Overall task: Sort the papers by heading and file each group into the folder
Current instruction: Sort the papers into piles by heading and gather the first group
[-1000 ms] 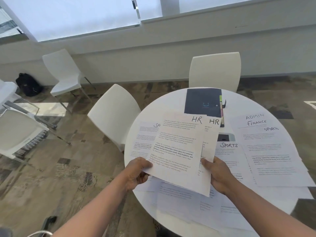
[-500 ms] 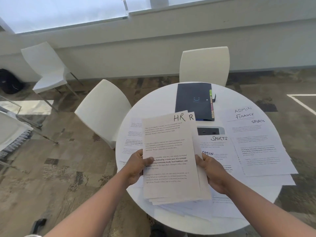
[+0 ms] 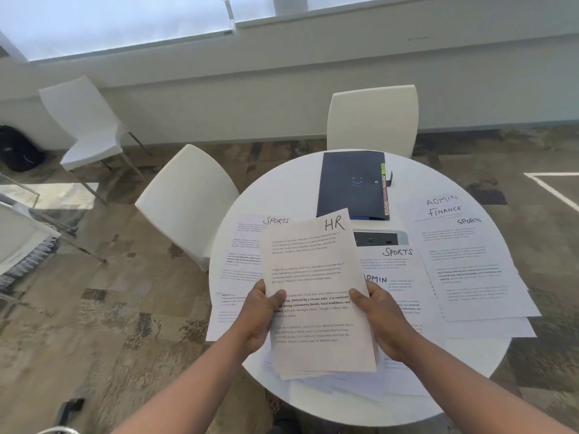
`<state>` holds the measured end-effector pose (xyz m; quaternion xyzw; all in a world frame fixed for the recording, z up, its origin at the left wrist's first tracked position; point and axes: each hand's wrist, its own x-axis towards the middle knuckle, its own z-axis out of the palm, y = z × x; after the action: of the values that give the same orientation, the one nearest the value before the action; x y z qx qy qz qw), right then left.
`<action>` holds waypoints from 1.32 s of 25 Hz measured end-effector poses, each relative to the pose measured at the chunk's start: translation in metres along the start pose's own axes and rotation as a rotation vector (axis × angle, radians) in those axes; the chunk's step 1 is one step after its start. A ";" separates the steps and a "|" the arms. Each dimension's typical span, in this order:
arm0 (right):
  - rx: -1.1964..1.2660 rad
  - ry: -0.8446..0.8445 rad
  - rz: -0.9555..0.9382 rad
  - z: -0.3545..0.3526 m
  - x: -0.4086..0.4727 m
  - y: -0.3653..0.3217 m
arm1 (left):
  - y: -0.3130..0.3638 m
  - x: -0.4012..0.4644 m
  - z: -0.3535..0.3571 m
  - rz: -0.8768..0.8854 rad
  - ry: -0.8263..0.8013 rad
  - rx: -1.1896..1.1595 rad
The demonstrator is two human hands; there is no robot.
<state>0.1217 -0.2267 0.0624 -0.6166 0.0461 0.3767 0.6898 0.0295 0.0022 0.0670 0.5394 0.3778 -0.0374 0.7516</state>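
Note:
I hold a squared-up stack of papers headed HR above the near part of the round white table. My left hand grips its left edge, thumb on top. My right hand grips its right edge the same way. A dark navy folder with coloured tabs lies shut at the far side of the table. Loose sheets lie on the table: one headed SPORTS at the left, SPORTS and ADMIN sheets in the middle, and a fanned pile headed ADMIN, FINANCE, SPORTS at the right.
A grey power socket panel is set into the table centre. White chairs stand at the far side, at the left of the table and further left. A black bag sits on the floor by the wall.
The two offset HR sheets have been brought together into one aligned stack. Both hands moved closer and now hold it by its side edges.

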 end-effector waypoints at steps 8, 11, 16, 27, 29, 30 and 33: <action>-0.208 0.024 -0.110 -0.005 -0.007 -0.007 | 0.013 -0.005 -0.002 0.194 0.079 0.147; -0.275 0.063 -0.155 -0.001 -0.009 -0.010 | 0.013 -0.003 -0.002 0.254 0.112 0.231; -0.373 0.108 -0.133 0.001 -0.009 -0.001 | 0.006 -0.008 -0.001 0.274 0.068 0.319; -0.338 0.099 -0.131 0.011 -0.002 0.001 | 0.000 0.004 -0.015 0.193 -0.033 0.327; -0.375 0.106 -0.106 0.009 0.001 0.007 | -0.007 0.007 -0.020 0.123 -0.085 0.409; -0.380 0.118 -0.097 0.008 0.002 0.007 | -0.008 0.008 -0.022 0.104 -0.098 0.441; -0.322 0.148 -0.095 0.004 0.003 0.000 | -0.005 0.008 -0.023 0.101 -0.090 0.466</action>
<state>0.1219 -0.2220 0.0617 -0.7466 0.0066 0.2998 0.5938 0.0207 0.0222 0.0553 0.7142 0.2976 -0.1097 0.6239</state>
